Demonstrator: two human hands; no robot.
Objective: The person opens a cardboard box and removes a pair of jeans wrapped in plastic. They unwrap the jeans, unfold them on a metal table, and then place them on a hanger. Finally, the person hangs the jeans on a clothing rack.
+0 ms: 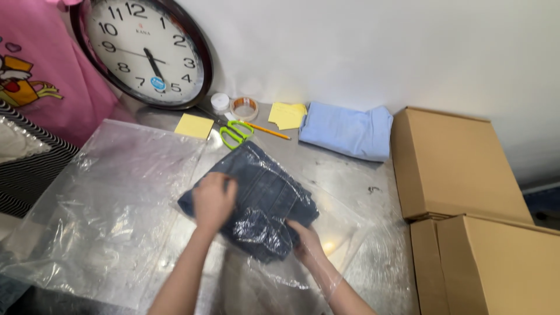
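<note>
Folded dark blue jeans [265,192] in the middle of the shiny metal table [344,169], partly inside a clear plastic bag [350,233]. Long side of the jeans slanted, from the far end by the green scissors [236,134] down to the near right, toward the body. Far end pointing up and a little left; near end tucked under crinkly plastic.

Left hand [213,201] flat on top of the jeans, on their left part, fingers a bit bent and pressing down. Not closed around anything, just resting on the cloth. Right hand [306,242] inside the bag, seen through the plastic, at the near right corner of the jeans. Fingers curled at the edge of the cloth, touching it; hard to tell if really pinching it or only pushing.

Another big clear bag [99,216] spread out on the left, beside the jeans. Far off by the wall: a round clock [146,49] leaning, a roll of tape [244,108], yellow sticky notes [195,125], a pencil [268,130] and a folded light blue cloth [349,129]. Brown cardboard boxes [455,169] stacked on the right. Pink shirt [35,70] hanging at the far left
</note>
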